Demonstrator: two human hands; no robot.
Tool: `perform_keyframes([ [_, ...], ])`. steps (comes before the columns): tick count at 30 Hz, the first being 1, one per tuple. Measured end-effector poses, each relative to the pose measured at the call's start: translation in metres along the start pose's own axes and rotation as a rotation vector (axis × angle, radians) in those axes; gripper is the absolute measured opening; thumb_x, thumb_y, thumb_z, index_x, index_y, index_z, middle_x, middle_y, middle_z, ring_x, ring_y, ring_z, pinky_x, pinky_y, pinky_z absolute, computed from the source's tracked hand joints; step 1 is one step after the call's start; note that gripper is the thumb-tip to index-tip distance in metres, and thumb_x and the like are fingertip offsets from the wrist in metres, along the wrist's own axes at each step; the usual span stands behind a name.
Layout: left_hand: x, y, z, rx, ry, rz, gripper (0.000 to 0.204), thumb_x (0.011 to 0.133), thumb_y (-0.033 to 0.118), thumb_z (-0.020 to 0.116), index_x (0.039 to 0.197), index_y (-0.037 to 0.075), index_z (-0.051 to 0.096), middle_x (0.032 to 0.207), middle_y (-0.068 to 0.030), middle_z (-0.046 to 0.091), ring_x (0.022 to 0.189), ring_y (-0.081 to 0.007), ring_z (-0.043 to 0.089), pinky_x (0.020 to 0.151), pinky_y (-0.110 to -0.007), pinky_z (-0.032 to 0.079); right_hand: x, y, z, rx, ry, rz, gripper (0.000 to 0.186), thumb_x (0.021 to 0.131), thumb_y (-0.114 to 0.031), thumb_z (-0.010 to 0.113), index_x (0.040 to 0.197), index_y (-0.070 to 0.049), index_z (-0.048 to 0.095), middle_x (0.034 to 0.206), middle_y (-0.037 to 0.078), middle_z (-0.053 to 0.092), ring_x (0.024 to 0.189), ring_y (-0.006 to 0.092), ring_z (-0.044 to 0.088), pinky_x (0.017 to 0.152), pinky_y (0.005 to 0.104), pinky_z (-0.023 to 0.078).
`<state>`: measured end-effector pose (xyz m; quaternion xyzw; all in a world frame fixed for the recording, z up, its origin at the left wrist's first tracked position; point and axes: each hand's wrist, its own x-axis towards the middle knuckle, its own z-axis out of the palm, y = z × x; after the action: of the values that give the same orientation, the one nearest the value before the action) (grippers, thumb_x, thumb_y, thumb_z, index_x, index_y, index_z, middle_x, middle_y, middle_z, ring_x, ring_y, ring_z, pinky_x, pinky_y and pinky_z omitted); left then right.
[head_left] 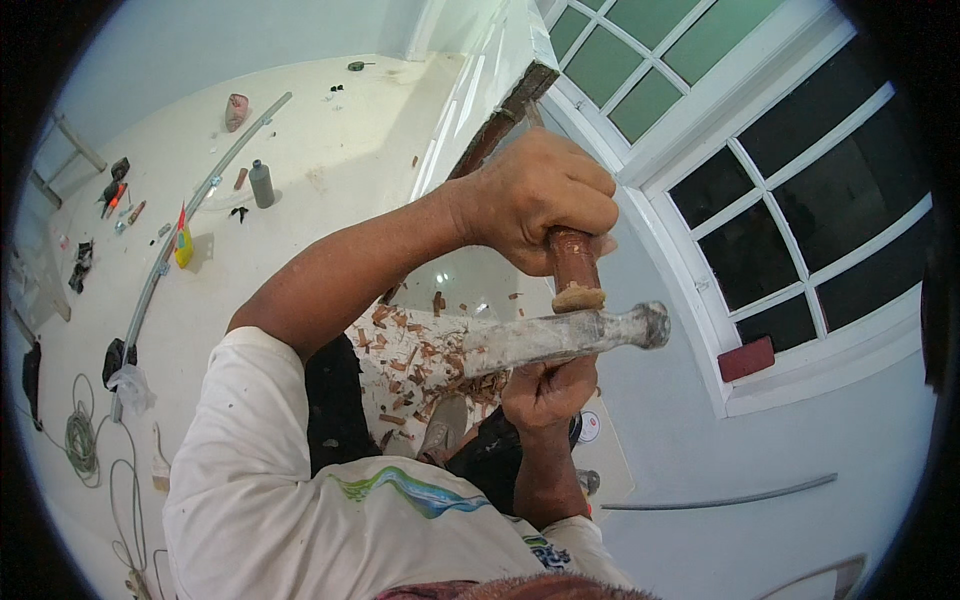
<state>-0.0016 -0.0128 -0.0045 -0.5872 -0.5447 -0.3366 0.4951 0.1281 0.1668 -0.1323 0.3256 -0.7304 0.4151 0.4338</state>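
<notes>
My left hand (545, 195) is closed round a chisel, its brown wooden handle (574, 262) showing below my fist. Part of the chisel's blade (534, 115) shows beyond the fist, beside the rough brown edge (505, 118) of a white door (480, 85). Just below the handle's butt end is a worn, whitish-grey hammer head (560, 336); I cannot tell whether they touch. My right hand (550, 388) is closed beneath the head, gripping the hammer, whose handle is mostly hidden.
Reddish wood chips (405, 355) litter the floor around my shoe (444, 428). A white-framed window (760, 180) stands at the right, with a dark red block (746, 358) on its sill. Leftward lie a long metal bar (180, 235), a grey bottle (261, 184), a coiled cord (84, 440) and a brush (160, 460).
</notes>
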Motion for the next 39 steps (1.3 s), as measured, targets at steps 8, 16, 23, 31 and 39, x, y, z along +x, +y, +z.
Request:
perform_keyframes([
  [8, -0.001, 0.001, -0.001, 0.043, -0.032, -0.043, 0.035, 0.076, 0.021, 0.080, 0.065, 0.014, 0.048, 0.060, -0.0013, 0.043, 0.052, -0.0242, 0.050, 0.049, -0.041, 0.035, 0.002, 0.004, -0.002, -0.080, -0.080, -0.045, 0.016, 0.086, -0.014, 0.074, 0.091, -0.003, 0.064, 0.073, 0.009, 0.060, 0.063, 0.0259, 0.061, 0.058, 0.0377, 0.050],
  [16, -0.031, 0.004, 0.015, 0.018, -0.126, 0.065, 0.033, 0.066, 0.016, 0.081, 0.067, 0.014, 0.047, 0.067, -0.0008, 0.039, 0.055, -0.0246, 0.045, 0.050, -0.041, 0.032, -0.005, -0.003, -0.006, 0.208, -0.031, 0.009, 0.020, 0.092, -0.014, 0.064, 0.107, -0.002, 0.059, 0.090, 0.013, 0.061, 0.071, 0.0213, 0.058, 0.066, 0.0361, 0.049],
  [23, -0.017, 0.007, 0.009, 0.058, -0.080, -0.047, 0.031, 0.072, 0.020, 0.081, 0.065, 0.015, 0.050, 0.062, 0.0006, 0.045, 0.053, -0.0232, 0.052, 0.050, -0.040, 0.039, -0.001, -0.005, -0.005, 0.217, -0.003, -0.020, 0.018, 0.090, -0.011, 0.063, 0.103, 0.000, 0.057, 0.086, 0.010, 0.057, 0.068, 0.0201, 0.056, 0.059, 0.0337, 0.047],
  [31, -0.019, 0.006, 0.005, 0.015, -0.083, -0.053, 0.032, 0.074, 0.019, 0.081, 0.066, 0.014, 0.050, 0.062, -0.0008, 0.045, 0.054, -0.0240, 0.051, 0.050, -0.041, 0.038, -0.008, -0.006, -0.011, 0.250, -0.110, 0.061, 0.025, 0.090, -0.021, 0.072, 0.092, 0.000, 0.058, 0.081, 0.011, 0.055, 0.063, 0.0217, 0.056, 0.055, 0.0352, 0.044],
  [39, -0.014, 0.006, -0.002, 0.034, -0.062, -0.054, 0.032, 0.076, 0.019, 0.080, 0.067, 0.013, 0.050, 0.062, -0.0018, 0.044, 0.054, -0.0245, 0.051, 0.049, -0.040, 0.036, -0.008, 0.003, -0.002, 0.045, -0.047, 0.056, 0.025, 0.079, -0.024, 0.083, 0.086, -0.007, 0.066, 0.076, 0.010, 0.061, 0.064, 0.0266, 0.059, 0.059, 0.0417, 0.047],
])
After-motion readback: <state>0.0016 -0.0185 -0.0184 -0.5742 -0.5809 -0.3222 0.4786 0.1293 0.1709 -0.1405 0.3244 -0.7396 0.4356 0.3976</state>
